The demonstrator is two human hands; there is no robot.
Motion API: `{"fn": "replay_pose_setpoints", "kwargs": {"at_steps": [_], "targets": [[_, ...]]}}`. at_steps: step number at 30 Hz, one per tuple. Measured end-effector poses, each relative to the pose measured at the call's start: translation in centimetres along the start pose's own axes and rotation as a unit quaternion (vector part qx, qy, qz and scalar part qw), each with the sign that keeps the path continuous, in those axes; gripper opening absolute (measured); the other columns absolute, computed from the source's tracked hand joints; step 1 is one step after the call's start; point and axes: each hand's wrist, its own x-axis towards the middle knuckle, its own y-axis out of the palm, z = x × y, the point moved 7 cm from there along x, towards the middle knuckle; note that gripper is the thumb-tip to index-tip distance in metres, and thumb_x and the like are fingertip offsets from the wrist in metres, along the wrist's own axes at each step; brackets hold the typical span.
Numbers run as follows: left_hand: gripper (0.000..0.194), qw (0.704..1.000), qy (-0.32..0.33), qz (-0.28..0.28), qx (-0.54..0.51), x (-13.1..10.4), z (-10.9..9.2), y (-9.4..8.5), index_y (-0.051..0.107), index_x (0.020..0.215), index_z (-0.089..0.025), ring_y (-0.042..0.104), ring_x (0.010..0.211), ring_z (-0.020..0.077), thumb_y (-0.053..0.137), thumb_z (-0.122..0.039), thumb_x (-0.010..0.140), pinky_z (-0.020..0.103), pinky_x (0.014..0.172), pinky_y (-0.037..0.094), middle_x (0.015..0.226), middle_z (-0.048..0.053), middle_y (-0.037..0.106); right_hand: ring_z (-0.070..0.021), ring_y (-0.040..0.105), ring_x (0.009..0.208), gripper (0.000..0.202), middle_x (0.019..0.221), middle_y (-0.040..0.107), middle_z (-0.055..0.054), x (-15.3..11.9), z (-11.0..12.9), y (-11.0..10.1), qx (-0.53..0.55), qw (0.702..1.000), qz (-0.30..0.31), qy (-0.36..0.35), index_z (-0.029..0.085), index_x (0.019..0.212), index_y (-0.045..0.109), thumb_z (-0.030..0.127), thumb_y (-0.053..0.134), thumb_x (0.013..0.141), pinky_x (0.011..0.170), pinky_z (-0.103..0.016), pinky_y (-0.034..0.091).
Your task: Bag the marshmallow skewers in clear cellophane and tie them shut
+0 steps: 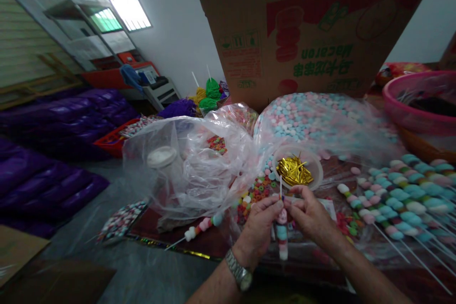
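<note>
Marshmallow skewer (282,233), long axis near-vertical in view, stick (280,185) uppermost

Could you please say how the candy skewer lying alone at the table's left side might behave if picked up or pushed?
The candy skewer likely feels light, its puffy pieces threaded on one thin stick. The stick looks straight, so probably stiff. Rounded pieces may let it roll if pushed.

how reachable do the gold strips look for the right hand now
Likely yes: the open bowl sits just beyond the right hand, and nothing seems to cover the gold strips. Its fingers are at the candy stick, so they would probably have to leave it first.
</note>
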Motion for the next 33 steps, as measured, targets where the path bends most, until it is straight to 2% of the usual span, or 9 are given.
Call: {"fn": "replay_pose_setpoints", "kwargs": {"at_steps": [5, 8, 13, 16, 20, 24, 27, 31, 33], "targets": [[0.030, 0.997, 0.002, -0.074, -0.010, 0.1, 0.3, -1.5, 0.065, 0.076, -0.009, 0.044, 0.052, 0.0069, 0.070, -0.038, 0.067, 0.018, 0.052, 0.034, 0.055, -0.002, 0.048, -0.0128, 0.045, 0.054, 0.025, 0.056, 0.050, 0.002, -2.0, 1.3, -2.4, -0.112, 0.992, -0.019, -0.055, 0.017, 0.065, 0.055, 0.036, 0.052, 0.080, 0.050, -0.023, 0.034], [0.032, 0.997, -0.027, -0.072, 0.008, 0.1, 0.7, -1.4, 0.062, 0.077, -0.012, 0.050, 0.054, 0.0105, 0.068, -0.042, 0.067, 0.022, 0.053, 0.039, 0.056, -0.003, 0.047, -0.0119, 0.043, 0.050, 0.027, 0.060, 0.053, 0.001, -3.2, 2.7, -4.7, -0.066, 0.992, -0.089, -0.053, 0.016, 0.083, 0.062, 0.041, 0.051, 0.082, 0.045, -0.023, 0.032], [0.021, 0.998, -0.016, -0.028, 0.056, 0.0, 0.8, 0.6, 0.052, 0.063, -0.015, 0.042, 0.049, 0.0072, 0.061, -0.033, 0.069, 0.019, 0.051, 0.035, 0.054, -0.004, 0.044, -0.0133, 0.045, 0.056, 0.037, 0.061, 0.050, 0.002, -2.8, 4.4, -0.8, -0.035, 0.995, 0.038, -0.088, 0.017, 0.115, 0.059, 0.035, 0.048, 0.084, 0.051, -0.023, 0.035], [0.016, 0.996, -0.015, -0.016, 0.089, -0.2, 1.0, 0.7, 0.048, 0.061, -0.016, 0.039, 0.050, 0.0075, 0.055, -0.028, 0.069, 0.019, 0.051, 0.032, 0.054, -0.004, 0.043, -0.0121, 0.040, 0.050, 0.058, 0.056, 0.043, 0.005, -2.0, 2.8, 1.1, 0.018, 0.997, 0.065, -0.038, 0.015, 0.137, 0.035, 0.034, 0.046, 0.084, 0.047, -0.022, 0.032], [0.017, 0.987, 0.006, -0.015, 0.161, -0.9, 0.9, -0.1, 0.043, 0.055, -0.017, 0.039, 0.055, 0.0094, 0.047, -0.023, 0.070, 0.021, 0.054, 0.032, 0.056, -0.003, 0.042, -0.0113, 0.036, 0.045, 0.073, 0.053, 0.042, 0.009, -1.5, 1.0, 1.3, 0.035, 0.997, 0.067, 0.005, 0.015, 0.145, 0.010, 0.031, 0.044, 0.082, 0.044, -0.021, 0.029], [0.024, 0.967, 0.028, 0.028, 0.251, -1.2, 0.7, 0.4, 0.047, 0.060, -0.016, 0.043, 0.065, 0.0113, 0.048, -0.031, 0.078, 0.022, 0.062, 0.034, 0.065, -0.001, 0.047, -0.0132, 0.040, 0.048, 0.069, 0.052, 0.043, 0.008, -1.6, 1.3, 0.3, -0.110, 0.994, 0.012, -0.024, 0.017, 0.144, 0.017, 0.021, 0.041, 0.079, 0.047, -0.022, 0.030], [0.034, 0.978, 0.022, 0.033, 0.203, -1.0, 1.1, 0.7, 0.049, 0.061, -0.016, 0.043, 0.062, 0.0111, 0.054, -0.044, 0.077, 0.023, 0.061, 0.035, 0.064, -0.001, 0.046, -0.0148, 0.045, 0.050, 0.064, 0.053, 0.048, 0.006, -1.9, 1.6, 0.5, -0.193, 0.978, -0.023, -0.071, 0.016, 0.142, 0.024, 0.020, 0.041, 0.080, 0.050, -0.024, 0.031], [0.039, 0.995, 0.004, 0.028, 0.097, -0.8, 1.1, 0.5, 0.049, 0.057, -0.015, 0.038, 0.053, 0.0078, 0.060, -0.048, 0.073, 0.020, 0.053, 0.032, 0.057, -0.003, 0.042, -0.0141, 0.045, 0.046, 0.055, 0.052, 0.047, 0.006, -2.9, 1.0, -0.1, -0.105, 0.986, -0.103, -0.078, 0.011, 0.136, 0.032, 0.032, 0.043, 0.086, 0.047, -0.023, 0.033], [0.036, 0.992, -0.016, 0.073, 0.098, -0.9, 0.9, 0.9, 0.053, 0.057, -0.013, 0.040, 0.053, 0.0076, 0.065, -0.044, 0.072, 0.019, 0.052, 0.033, 0.056, -0.001, 0.046, -0.0123, 0.043, 0.044, 0.047, 0.054, 0.048, 0.005, -3.1, 1.1, 0.3, -0.045, 0.997, -0.030, -0.056, 0.012, 0.127, 0.045, 0.038, 0.042, 0.089, 0.042, -0.022, 0.032]]}}
